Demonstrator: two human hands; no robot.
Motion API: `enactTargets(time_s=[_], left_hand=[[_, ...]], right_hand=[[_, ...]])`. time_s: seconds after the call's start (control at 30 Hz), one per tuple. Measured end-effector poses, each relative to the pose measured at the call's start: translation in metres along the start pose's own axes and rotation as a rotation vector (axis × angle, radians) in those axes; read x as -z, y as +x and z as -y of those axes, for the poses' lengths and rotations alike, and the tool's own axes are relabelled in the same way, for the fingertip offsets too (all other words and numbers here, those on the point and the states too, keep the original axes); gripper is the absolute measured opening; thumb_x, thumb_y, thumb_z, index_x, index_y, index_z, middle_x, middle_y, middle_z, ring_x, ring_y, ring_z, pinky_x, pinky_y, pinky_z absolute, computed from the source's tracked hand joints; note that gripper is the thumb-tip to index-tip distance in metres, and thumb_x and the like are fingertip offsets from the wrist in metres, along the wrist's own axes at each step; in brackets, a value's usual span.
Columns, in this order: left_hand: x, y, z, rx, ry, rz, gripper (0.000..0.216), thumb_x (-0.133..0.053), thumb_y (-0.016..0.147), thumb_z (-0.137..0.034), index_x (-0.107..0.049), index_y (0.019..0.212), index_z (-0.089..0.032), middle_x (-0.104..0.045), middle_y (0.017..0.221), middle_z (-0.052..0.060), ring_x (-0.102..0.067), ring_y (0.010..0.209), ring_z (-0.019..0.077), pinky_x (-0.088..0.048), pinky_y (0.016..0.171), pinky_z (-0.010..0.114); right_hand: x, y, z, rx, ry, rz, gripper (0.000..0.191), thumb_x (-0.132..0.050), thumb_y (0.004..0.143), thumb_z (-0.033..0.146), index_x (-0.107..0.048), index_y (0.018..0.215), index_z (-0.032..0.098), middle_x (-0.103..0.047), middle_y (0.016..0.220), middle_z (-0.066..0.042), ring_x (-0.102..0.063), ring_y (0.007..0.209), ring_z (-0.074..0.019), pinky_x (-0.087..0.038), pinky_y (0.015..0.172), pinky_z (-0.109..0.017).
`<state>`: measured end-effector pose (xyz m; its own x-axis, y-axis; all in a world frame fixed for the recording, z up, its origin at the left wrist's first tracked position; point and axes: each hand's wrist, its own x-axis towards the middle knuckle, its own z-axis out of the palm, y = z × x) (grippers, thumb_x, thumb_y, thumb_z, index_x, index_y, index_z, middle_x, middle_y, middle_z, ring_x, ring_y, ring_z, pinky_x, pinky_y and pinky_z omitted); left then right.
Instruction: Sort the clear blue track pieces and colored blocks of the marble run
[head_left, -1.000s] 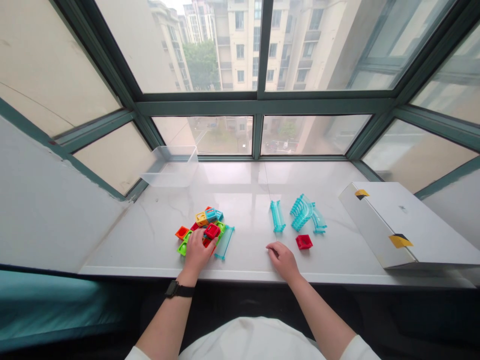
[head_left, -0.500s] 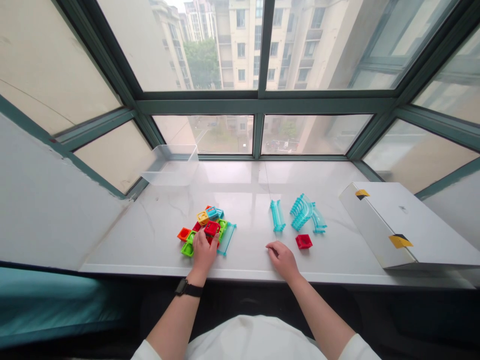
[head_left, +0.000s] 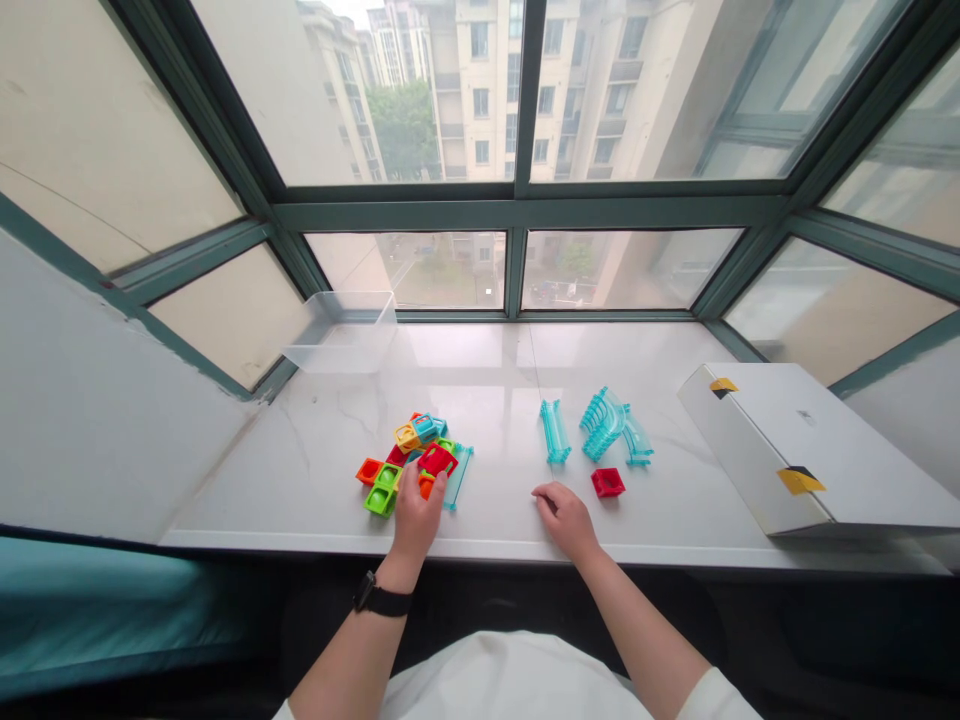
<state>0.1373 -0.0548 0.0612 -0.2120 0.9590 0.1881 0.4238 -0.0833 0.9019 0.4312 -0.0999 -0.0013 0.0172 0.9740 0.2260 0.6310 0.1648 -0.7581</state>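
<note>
— Red block (head_left: 438, 460): where do you have it?

— On top of the heap of coloured blocks (head_left: 380, 500), near the front edge of the marble sill (head_left: 300, 480), left of centre. Your left hand (head_left: 415, 510) is over it, with fingers and thumb closed narrowly on its near side, seemingly holding it.

— Why does the heap lie there?

— It sits right in front of that hand, within easy reach. A clear teal rail (head_left: 459, 475) lies along its right side.

— And your right hand (head_left: 566, 520)?

— Resting on the sill, loosely curled, holding nothing, near a second red block (head_left: 607, 483) and teal track pieces (head_left: 556, 431). A clear plastic tub (head_left: 341, 335) stands towards the back left corner, a white box (head_left: 795, 450) at the right end.
</note>
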Motion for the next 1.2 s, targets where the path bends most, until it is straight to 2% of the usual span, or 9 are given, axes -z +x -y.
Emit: enactTargets(time_s=[0.13, 0.23, 0.3, 0.4, 0.5, 0.6, 0.77, 1.0, 1.2], left_hand=[[-0.037, -0.022, -0.019, 0.206, -0.559, 0.257, 0.055, -0.067, 0.091, -0.053, -0.059, 0.134, -0.02, -0.07, 0.127, 0.014, -0.069, 0.111, 0.0278, -0.055, 0.098, 0.043], [-0.072, -0.038, -0.017, 0.466, -0.815, 0.424, 0.051, -0.067, 0.09, -0.053, -0.062, 0.123, -0.015, -0.076, 0.104, 0.013, -0.072, 0.083, 0.0224, -0.059, 0.082, 0.039], [-0.091, -0.048, -0.01, 0.615, -0.92, 0.505, 0.044, -0.067, 0.09, -0.051, -0.065, 0.111, -0.013, -0.076, 0.091, 0.013, -0.071, 0.073, 0.021, -0.059, 0.074, 0.036], [-0.11, -0.056, 0.0, 0.733, -0.995, 0.546, 0.037, -0.066, 0.093, -0.047, -0.068, 0.104, -0.012, -0.076, 0.086, 0.013, -0.069, 0.068, 0.0194, -0.058, 0.07, 0.034], [-0.114, -0.056, 0.005, 0.741, -1.033, 0.576, 0.036, -0.068, 0.095, -0.043, -0.07, 0.109, -0.011, -0.077, 0.093, 0.013, -0.071, 0.074, 0.0188, -0.059, 0.074, 0.033], [-0.112, -0.053, 0.005, 0.719, -1.044, 0.636, 0.037, -0.075, 0.093, -0.041, -0.071, 0.113, -0.01, -0.077, 0.104, 0.015, -0.073, 0.085, 0.0193, -0.058, 0.08, 0.032], [-0.111, -0.052, 0.006, 0.697, -1.021, 0.652, 0.037, -0.077, 0.092, -0.043, -0.07, 0.111, -0.012, -0.077, 0.107, 0.014, -0.074, 0.088, 0.0196, -0.058, 0.08, 0.031], [-0.112, -0.052, 0.007, 0.727, -1.023, 0.664, 0.03, -0.071, 0.097, -0.037, -0.073, 0.113, -0.011, -0.078, 0.109, 0.016, -0.075, 0.091, 0.0213, -0.059, 0.08, 0.032], [-0.11, -0.05, 0.005, 0.754, -1.061, 0.65, 0.033, -0.067, 0.099, -0.039, -0.072, 0.113, -0.009, -0.078, 0.099, 0.015, -0.074, 0.085, 0.0198, -0.059, 0.079, 0.032]], right_hand=[[0.0, 0.001, 0.001, 0.004, -0.001, -0.009, 0.021, -0.051, 0.097, 0.026, -0.072, 0.095, 0.025, -0.075, 0.094, -0.007, -0.071, 0.09, -0.0253, -0.056, 0.083, -0.04], [0.0, 0.001, 0.0, -0.003, 0.005, 0.001, 0.021, -0.051, 0.098, 0.028, -0.072, 0.099, 0.025, -0.074, 0.096, -0.006, -0.07, 0.089, -0.0245, -0.057, 0.083, -0.039], [0.001, -0.001, 0.0, -0.015, 0.024, -0.003, 0.022, -0.052, 0.098, 0.029, -0.069, 0.11, 0.024, -0.073, 0.098, -0.006, -0.07, 0.084, -0.0224, -0.058, 0.08, -0.038], [0.002, -0.007, 0.002, 0.042, 0.052, -0.041, 0.044, -0.056, 0.096, 0.03, -0.055, 0.14, 0.025, -0.069, 0.114, -0.008, -0.068, 0.079, -0.0193, -0.06, 0.075, -0.035], [0.003, -0.013, 0.007, 0.21, -0.006, -0.009, 0.052, -0.061, 0.094, 0.029, -0.052, 0.145, 0.027, -0.06, 0.134, -0.013, -0.07, 0.092, -0.0217, -0.061, 0.084, -0.038], [0.004, -0.014, 0.013, 0.304, -0.075, 0.049, 0.034, -0.059, 0.097, 0.027, -0.065, 0.131, 0.028, -0.061, 0.133, -0.012, -0.069, 0.106, -0.0251, -0.06, 0.093, -0.041], [0.004, -0.01, 0.015, 0.284, -0.072, 0.059, 0.03, -0.049, 0.104, 0.026, -0.068, 0.128, 0.029, -0.065, 0.126, -0.011, -0.068, 0.113, -0.025, -0.06, 0.097, -0.04], [0.004, -0.01, 0.013, 0.265, -0.066, 0.029, 0.03, -0.053, 0.102, 0.022, -0.071, 0.125, 0.03, -0.068, 0.12, -0.01, -0.071, 0.105, -0.0246, -0.061, 0.091, -0.038], [0.002, -0.011, 0.01, 0.237, -0.081, 0.023, 0.037, -0.051, 0.103, 0.025, -0.06, 0.138, 0.029, -0.064, 0.128, -0.011, -0.069, 0.108, -0.0247, -0.06, 0.095, -0.04]])
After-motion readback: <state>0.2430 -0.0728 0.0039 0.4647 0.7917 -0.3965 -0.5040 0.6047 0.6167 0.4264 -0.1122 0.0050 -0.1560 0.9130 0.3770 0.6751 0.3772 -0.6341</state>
